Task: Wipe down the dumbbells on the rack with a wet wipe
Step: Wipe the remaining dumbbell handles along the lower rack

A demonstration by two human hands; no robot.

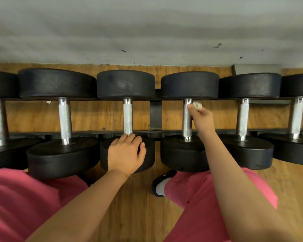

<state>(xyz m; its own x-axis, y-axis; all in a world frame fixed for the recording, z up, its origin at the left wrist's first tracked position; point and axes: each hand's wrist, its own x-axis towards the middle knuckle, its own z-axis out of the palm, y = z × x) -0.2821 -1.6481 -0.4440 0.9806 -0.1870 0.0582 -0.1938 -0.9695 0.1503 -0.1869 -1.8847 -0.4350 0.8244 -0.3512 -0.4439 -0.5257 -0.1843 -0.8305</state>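
Several black dumbbells with knurled silver handles lie side by side on a black rack [155,117]. My right hand [202,117] pinches a small crumpled white wet wipe [197,105] against the far end of one dumbbell's handle [187,126], just below its far head [190,85]. My left hand [125,153] rests on the near head [148,159] of the neighbouring dumbbell, fingers curled over its top by the handle [127,116].
More dumbbells sit to the left [65,119] and right [242,117]. A pale wall [147,28] rises just behind the rack. Wooden floor [142,206] lies below. My pink-trousered legs [208,187] and a dark shoe [162,180] stand close to the rack.
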